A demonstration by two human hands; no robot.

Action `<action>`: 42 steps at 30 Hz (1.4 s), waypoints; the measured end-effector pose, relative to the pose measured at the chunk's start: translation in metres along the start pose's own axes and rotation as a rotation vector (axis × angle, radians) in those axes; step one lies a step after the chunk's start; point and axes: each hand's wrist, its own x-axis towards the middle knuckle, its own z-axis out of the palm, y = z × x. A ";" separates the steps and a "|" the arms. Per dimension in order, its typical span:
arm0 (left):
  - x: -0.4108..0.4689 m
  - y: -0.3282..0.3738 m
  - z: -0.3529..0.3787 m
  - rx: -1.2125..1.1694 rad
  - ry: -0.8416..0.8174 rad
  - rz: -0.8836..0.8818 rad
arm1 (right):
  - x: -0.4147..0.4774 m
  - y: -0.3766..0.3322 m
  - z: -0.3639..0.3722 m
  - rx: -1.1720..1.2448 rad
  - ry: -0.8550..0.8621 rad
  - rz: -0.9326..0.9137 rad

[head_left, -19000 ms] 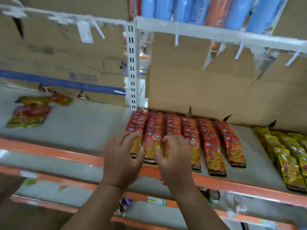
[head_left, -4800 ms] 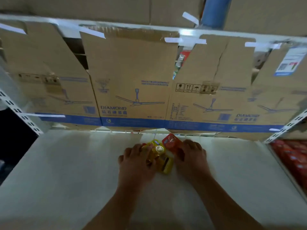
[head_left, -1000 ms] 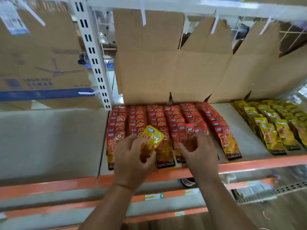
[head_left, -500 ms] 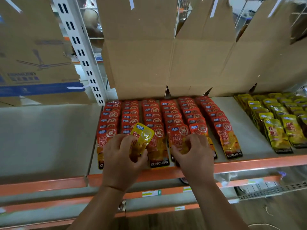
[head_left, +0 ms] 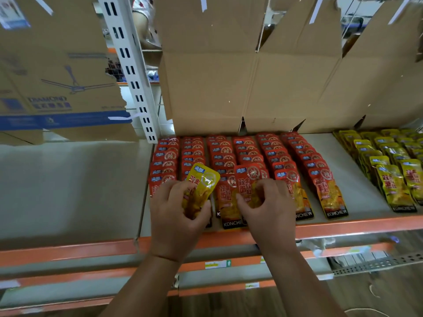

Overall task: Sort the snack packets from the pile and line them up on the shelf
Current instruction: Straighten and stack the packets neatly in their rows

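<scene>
Yellow packet point(head_left: 202, 188) gripped in left hand point(head_left: 177, 216), red packet point(head_left: 248, 184) under right hand point(head_left: 267, 207)

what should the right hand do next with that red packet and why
Probably lay the red packet flat at the front of the red rows and release: the right hand pinches it just over them, and the colours match.

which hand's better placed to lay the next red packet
Right: the right hand pinches a red foil snack packet above the red rows; the left hand grips a yellow foil packet.
</scene>
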 end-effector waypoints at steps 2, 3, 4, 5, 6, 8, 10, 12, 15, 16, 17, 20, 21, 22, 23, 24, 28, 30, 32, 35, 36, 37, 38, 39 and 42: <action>0.006 -0.011 -0.020 0.003 0.029 0.011 | -0.002 -0.014 0.004 0.008 -0.004 -0.003; 0.010 -0.020 -0.032 0.025 0.037 0.009 | -0.004 -0.021 0.007 0.014 0.003 -0.008; 0.013 -0.032 -0.043 0.060 0.034 0.002 | -0.006 -0.028 0.010 0.024 0.010 -0.009; 0.017 -0.046 -0.054 0.097 0.026 -0.011 | -0.009 -0.035 0.013 0.030 0.014 -0.009; 0.020 -0.059 -0.062 0.126 0.018 -0.037 | -0.012 -0.042 0.016 0.030 0.013 -0.013; 0.027 -0.080 -0.077 0.153 0.003 -0.113 | -0.019 -0.056 0.026 0.017 0.008 -0.037; 0.034 -0.093 -0.086 0.156 -0.020 -0.154 | -0.027 -0.068 0.038 0.008 0.001 -0.038; 0.042 -0.101 -0.093 0.147 -0.050 -0.175 | -0.034 -0.079 0.049 0.005 0.001 -0.015; 0.045 -0.115 -0.102 0.135 -0.111 -0.172 | -0.042 -0.095 0.060 -0.007 0.015 0.007; 0.045 -0.120 -0.105 0.143 -0.122 -0.154 | -0.044 -0.101 0.064 -0.017 0.015 0.007; 0.045 -0.126 -0.107 0.143 -0.132 -0.145 | -0.046 -0.107 0.067 -0.027 0.009 0.006; 0.052 -0.141 -0.108 0.122 -0.159 -0.164 | -0.054 -0.126 0.078 -0.056 -0.024 0.004; 0.055 -0.146 -0.107 0.124 -0.171 -0.155 | -0.056 -0.132 0.083 -0.076 -0.035 -0.002; 0.057 -0.150 -0.105 0.125 -0.181 -0.146 | -0.058 -0.137 0.087 -0.099 -0.044 -0.006; 0.059 -0.152 -0.103 0.122 -0.182 -0.143 | -0.060 -0.141 0.091 -0.120 -0.052 -0.005; 0.061 -0.155 -0.101 0.119 -0.178 -0.142 | -0.060 -0.143 0.094 -0.140 -0.060 0.001; 0.061 -0.160 -0.098 0.100 -0.157 -0.145 | -0.061 -0.146 0.101 -0.209 -0.087 0.033; 0.061 -0.161 -0.098 0.094 -0.157 -0.154 | -0.062 -0.147 0.102 -0.227 -0.086 0.033; 0.062 -0.161 -0.099 0.101 -0.173 -0.148 | -0.062 -0.148 0.103 -0.236 -0.086 0.026; 0.061 -0.162 -0.097 0.115 -0.172 -0.131 | -0.062 -0.148 0.102 -0.244 -0.095 0.032; 0.061 -0.163 -0.097 0.121 -0.173 -0.128 | -0.061 -0.148 0.102 -0.242 -0.093 0.036; 0.061 -0.163 -0.097 0.123 -0.173 -0.126 | -0.062 -0.148 0.102 -0.239 -0.089 0.037; 0.062 -0.164 -0.097 0.123 -0.170 -0.125 | -0.062 -0.149 0.102 -0.235 -0.088 0.038; 0.061 -0.165 -0.097 0.121 -0.167 -0.122 | -0.062 -0.151 0.102 -0.229 -0.086 0.038; 0.061 -0.165 -0.097 0.117 -0.163 -0.121 | -0.063 -0.154 0.103 -0.227 -0.089 0.044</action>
